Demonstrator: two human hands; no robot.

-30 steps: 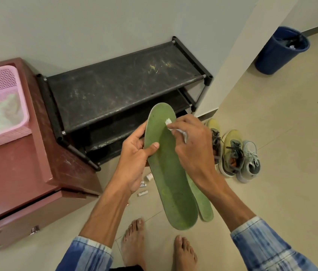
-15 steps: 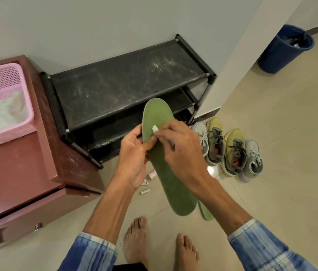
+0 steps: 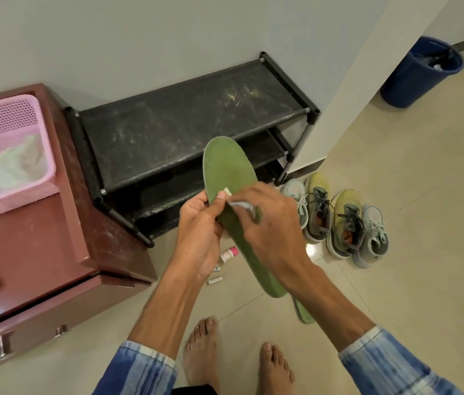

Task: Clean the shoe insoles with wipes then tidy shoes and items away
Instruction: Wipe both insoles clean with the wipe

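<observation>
Shoes [image 3: 339, 223] stand right of held insole [image 3: 225, 166], beside black rack [image 3: 185, 124].

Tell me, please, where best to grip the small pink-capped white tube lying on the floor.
Pinch the small white tube with the pink cap across its white barrel, coming from above: it lies flat on the tiled floor, its round sides exposed.
</observation>
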